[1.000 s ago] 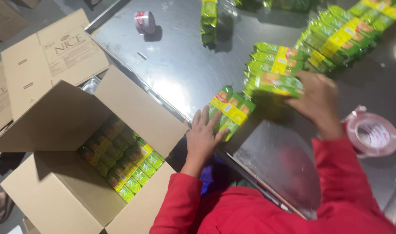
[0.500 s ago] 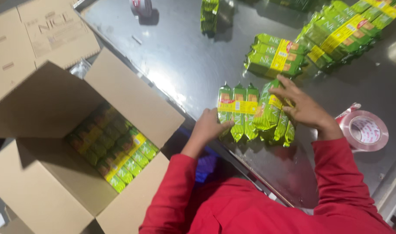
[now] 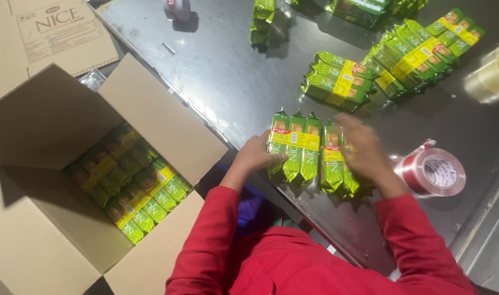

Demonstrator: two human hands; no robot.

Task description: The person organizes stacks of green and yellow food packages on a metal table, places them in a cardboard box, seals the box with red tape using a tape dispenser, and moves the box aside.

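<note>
Two banded bundles of green biscuit packs lie side by side near the front edge of the metal table (image 3: 222, 76). My left hand (image 3: 256, 154) grips the left bundle (image 3: 294, 146) at its left side. My right hand (image 3: 364, 150) rests, blurred, on top of the right bundle (image 3: 332, 164). Both arms wear red sleeves. To my left stands an open cardboard box (image 3: 52, 235) with rows of the same green packs (image 3: 130, 180) laid along its bottom.
More green pack bundles (image 3: 337, 82) lie further back, with a larger pile (image 3: 418, 52) at the back right. A red tape roll (image 3: 432, 172) sits right of my right hand, a clear roll (image 3: 492, 74) at the right edge. Flattened cartons (image 3: 58, 33) lie at top left.
The packs stacked further back a second ago now lie side by side near the table's front edge. My left hand has closed on the left bundle; my right hand rests on the right one.
</note>
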